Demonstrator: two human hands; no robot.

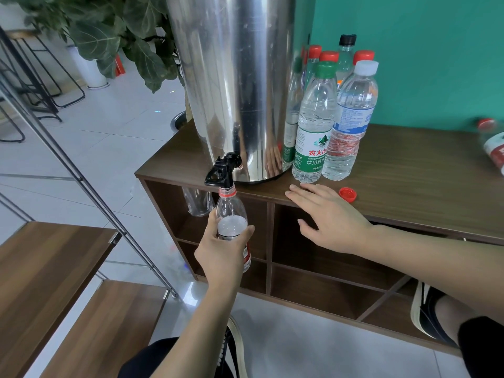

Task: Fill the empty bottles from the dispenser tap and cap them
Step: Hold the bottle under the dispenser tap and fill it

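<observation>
The left hand [222, 248] grips an uncapped bottle [231, 222] around its middle, fingers and thumb curled round it, and holds it upright in front of the desk's front edge with its open neck right under the black tap [222, 171]. The bottle has a red ring at the neck and a red label mostly hidden by the hand; whether water is running into it cannot be told.

The tap juts from the base of one tall steel dispenser [234, 85], which stands at the desk's [409, 175] front left corner. The right hand [327, 216] lies spread, palm down, over the front edge of the desk, fingers straight and holding nothing. Just to its right, one loose red cap [348, 194] lies on the desk top, apart from the fingers.

Beside the dispenser, a cluster of capped bottles stands on the desk. Six caps can be counted: one green cap [327, 69] and one white cap [366, 68] in front, three red caps and one black cap [347, 39] behind. The green-capped bottle [313, 132] and the white-capped bottle [351, 118] stand just beside each other. At the desk's far right edge, one more red-capped bottle [492, 143] shows, blurred and tilted. In the shelf compartment below the tap, one clear empty bottle [197, 201] is partly visible.
</observation>
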